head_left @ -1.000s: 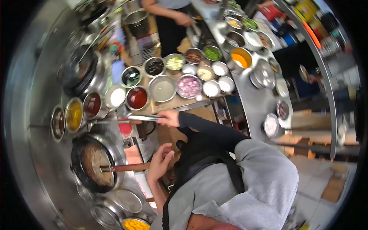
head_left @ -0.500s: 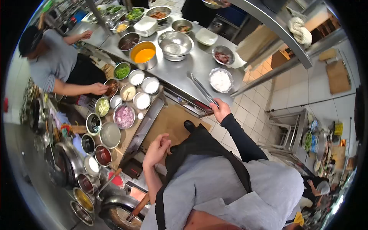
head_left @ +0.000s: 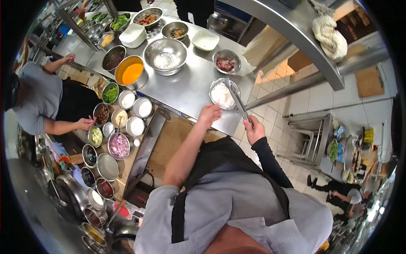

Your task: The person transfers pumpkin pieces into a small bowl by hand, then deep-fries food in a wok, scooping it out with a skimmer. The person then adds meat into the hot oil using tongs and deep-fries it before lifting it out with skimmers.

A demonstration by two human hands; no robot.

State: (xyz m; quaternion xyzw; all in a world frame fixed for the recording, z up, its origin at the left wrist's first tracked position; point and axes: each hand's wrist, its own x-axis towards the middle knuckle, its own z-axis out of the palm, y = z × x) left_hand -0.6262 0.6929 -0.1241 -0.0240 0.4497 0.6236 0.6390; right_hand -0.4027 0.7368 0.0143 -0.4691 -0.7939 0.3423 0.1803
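In the head view my right hand (head_left: 255, 129) grips a pair of metal tongs (head_left: 240, 104) by the handle end. The tongs' far end lies over the right side of a metal bowl (head_left: 238, 87) that contains a white food (head_left: 221, 95); what exactly it is I cannot make out. My left hand (head_left: 211, 115) is just in front of this bowl, fingers apart and nothing in them. Whether its fingertips touch the rim is unclear. Behind the bowl stands another metal bowl (head_left: 239, 69) with dark red pieces that look like meat.
The steel counter (head_left: 192, 91) also bears a large colander (head_left: 184, 63), a pot of orange liquid (head_left: 144, 80) and stacked white dishes (head_left: 133, 34). Several ingredient containers stand to the left, including chopped purple onion (head_left: 119, 146). A co-worker's hand (head_left: 86, 123) is near them. A metal post (head_left: 275, 89) slants at right.
My left hand has moved from beside my body forward to the bowl. The tongs have swung from left of the bowl to over it. The camera view has shifted.
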